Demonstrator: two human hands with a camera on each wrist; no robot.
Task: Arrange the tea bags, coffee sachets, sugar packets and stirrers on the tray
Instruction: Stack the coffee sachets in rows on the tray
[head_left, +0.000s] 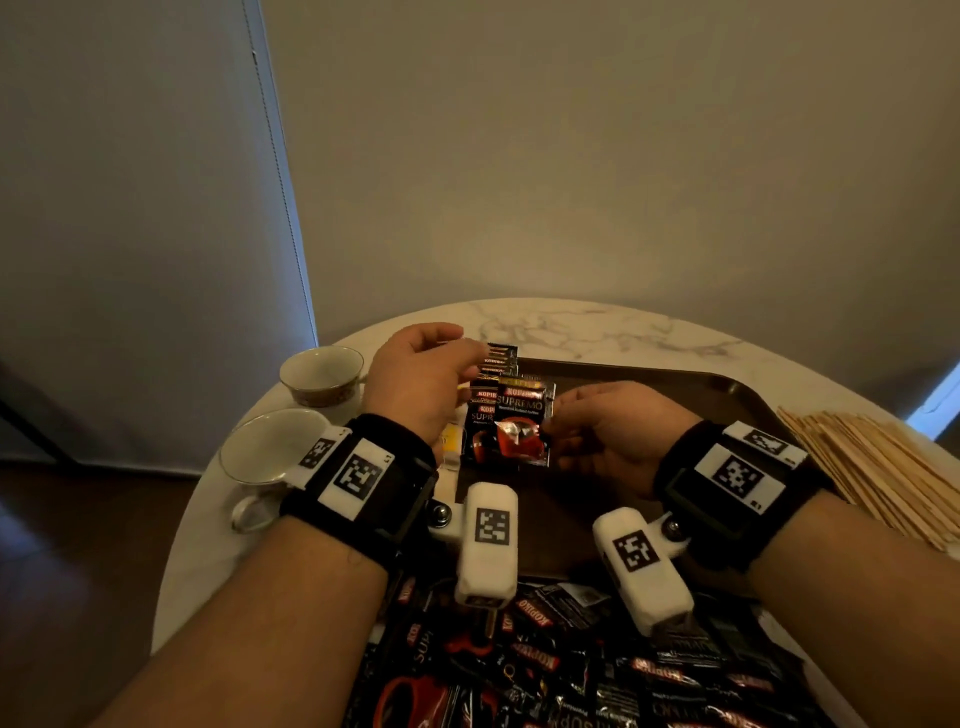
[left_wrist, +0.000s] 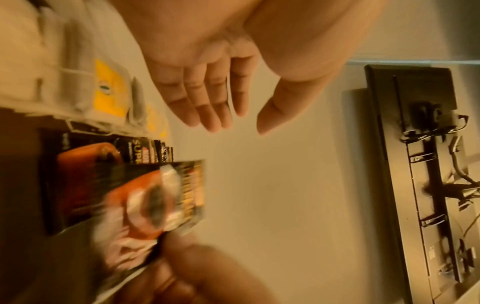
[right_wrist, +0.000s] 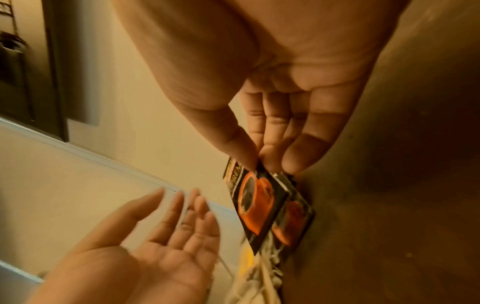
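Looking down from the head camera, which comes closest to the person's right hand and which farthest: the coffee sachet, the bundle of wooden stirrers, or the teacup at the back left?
1. Coffee sachet: pinched by the right hand, over the tray's left part.
2. Wooden stirrers: lying on the table, off to the hand's right.
3. Back teacup: far left on the table, beyond the left hand.

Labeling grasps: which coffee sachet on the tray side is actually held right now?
The frontmost coffee sachet, pinched at its edge by the right hand. The other sachets behind it lie overlapped on the tray, untouched; the left hand is open above them.
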